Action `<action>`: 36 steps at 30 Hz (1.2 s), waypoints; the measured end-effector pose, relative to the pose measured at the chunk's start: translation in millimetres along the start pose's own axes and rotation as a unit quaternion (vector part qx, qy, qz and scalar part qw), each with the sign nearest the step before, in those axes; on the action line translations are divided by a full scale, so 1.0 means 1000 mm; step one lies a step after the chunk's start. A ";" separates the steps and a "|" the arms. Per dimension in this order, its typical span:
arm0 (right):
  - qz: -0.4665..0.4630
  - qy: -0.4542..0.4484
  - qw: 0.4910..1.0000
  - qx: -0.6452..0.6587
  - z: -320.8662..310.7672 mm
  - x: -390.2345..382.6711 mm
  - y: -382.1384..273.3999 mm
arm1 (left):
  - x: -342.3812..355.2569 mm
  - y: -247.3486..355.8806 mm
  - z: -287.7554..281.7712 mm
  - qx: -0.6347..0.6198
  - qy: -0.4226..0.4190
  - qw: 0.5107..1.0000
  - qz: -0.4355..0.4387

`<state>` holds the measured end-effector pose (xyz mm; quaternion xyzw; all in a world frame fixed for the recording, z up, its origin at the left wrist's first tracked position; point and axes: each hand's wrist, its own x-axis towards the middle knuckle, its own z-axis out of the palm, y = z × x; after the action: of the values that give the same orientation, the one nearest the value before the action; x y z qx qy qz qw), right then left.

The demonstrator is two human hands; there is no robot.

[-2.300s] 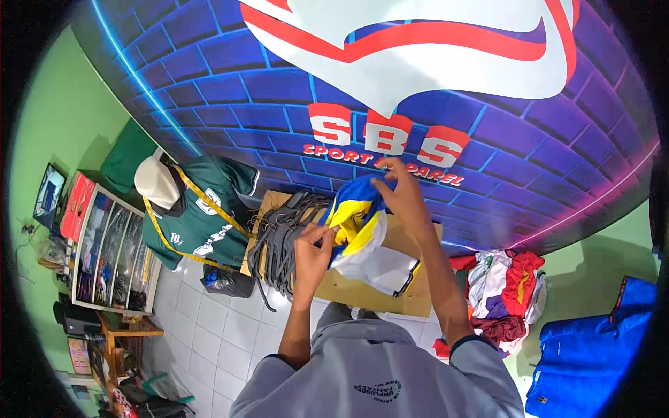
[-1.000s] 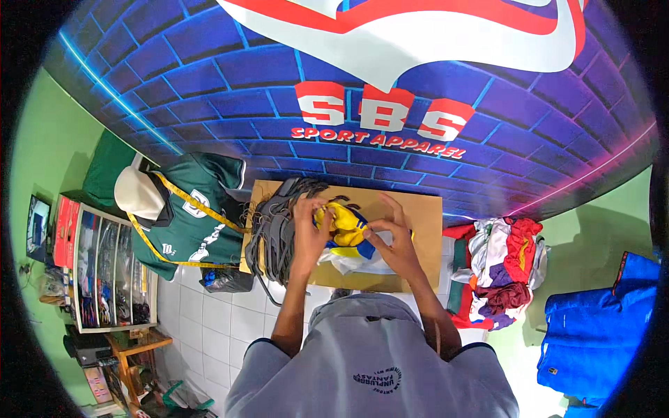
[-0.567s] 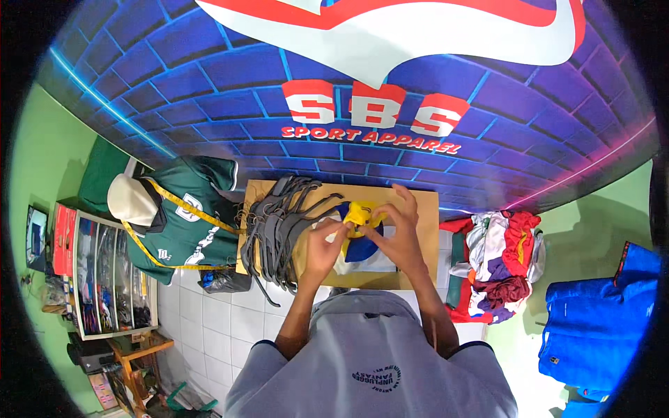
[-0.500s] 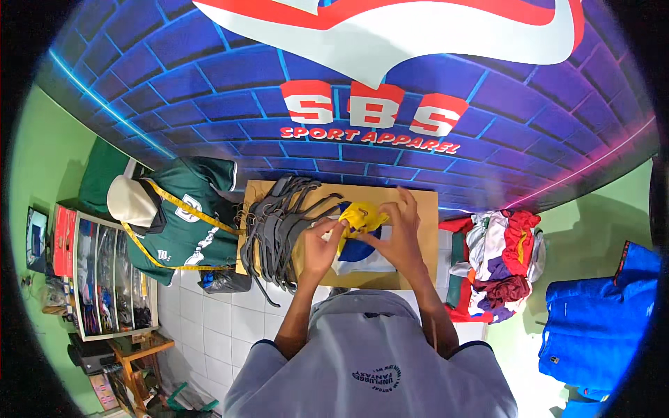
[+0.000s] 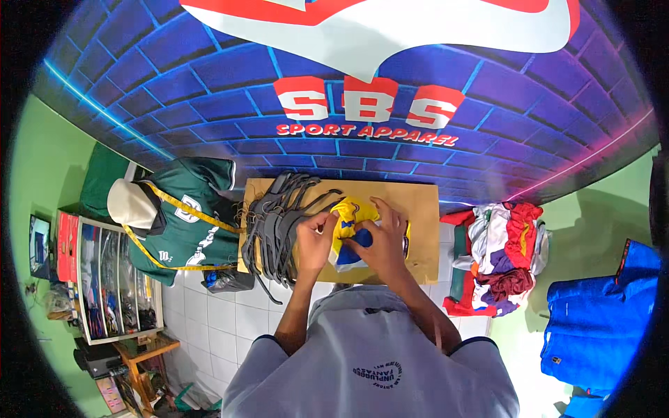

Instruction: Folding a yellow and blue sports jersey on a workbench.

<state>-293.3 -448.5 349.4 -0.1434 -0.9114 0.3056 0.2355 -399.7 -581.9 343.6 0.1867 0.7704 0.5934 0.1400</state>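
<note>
Head view: left hand [image 5: 315,242] and right hand [image 5: 382,242] both grip crumpled yellow-blue-white fabric garment [image 5: 346,210] over middle of light-brown wooden desk [image 5: 424,240], apparently to control loose cloth; dark-grey curved plastic hangers [image 5: 273,226] bunch along left edge, leaving working room.

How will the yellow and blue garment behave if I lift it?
The yellow and blue garment looks floppy, since its cloth bunches and creases. It is probably light: the left hand seems to pinch it between thumb and finger. Loose parts may sag, as it isn't folded flat.
</note>
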 end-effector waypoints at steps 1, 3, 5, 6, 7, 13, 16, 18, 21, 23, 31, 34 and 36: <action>0.008 0.011 1.000 -0.019 0.004 -0.002 0.005 | 0.001 0.003 -0.001 -0.024 0.006 1.000 -0.002; 0.020 0.029 0.998 -0.055 0.011 -0.006 0.016 | 0.001 0.011 -0.006 -0.071 0.024 0.997 -0.008; 0.024 0.036 0.996 -0.072 0.013 -0.010 0.026 | -0.001 0.019 -0.011 -0.094 0.036 0.995 -0.012; 0.034 0.026 0.997 -0.070 0.010 -0.012 0.033 | -0.002 0.023 -0.014 -0.123 0.047 0.991 -0.028; 0.044 0.018 0.997 -0.068 0.006 -0.013 0.040 | -0.002 0.026 -0.017 -0.152 0.056 0.986 -0.043; 0.057 0.013 0.995 0.077 -0.011 -0.008 0.022 | 0.001 0.031 -0.021 -0.238 0.038 0.965 -0.106; 0.033 -0.002 0.994 0.104 -0.003 -0.007 0.012 | -0.002 0.031 -0.018 -0.238 0.010 0.965 -0.109; -0.014 -0.044 0.997 0.064 0.007 -0.005 0.010 | -0.002 0.029 -0.012 -0.222 -0.018 0.970 -0.092; -0.035 -0.067 0.994 0.075 0.001 0.000 0.008 | 0.005 0.024 -0.012 -0.188 -0.021 0.979 -0.074; -0.030 -0.071 0.988 0.135 -0.012 0.001 0.005 | 0.011 0.019 -0.016 -0.138 0.002 0.989 -0.058; 0.044 -0.019 0.947 0.319 -0.022 0.008 0.014 | 0.011 -0.002 0.015 0.040 0.168 0.971 0.167; 0.072 0.001 0.947 0.313 -0.025 0.009 0.019 | -0.008 0.009 0.019 0.073 0.153 0.959 0.227; 0.067 -0.005 0.949 0.307 -0.026 0.009 0.018 | -0.009 0.008 0.018 0.071 0.096 0.961 0.248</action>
<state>-285.6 -417.9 359.8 -0.1237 -0.7629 0.5863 0.2428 -383.4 -568.8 346.6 0.3238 0.7497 0.5684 -0.0996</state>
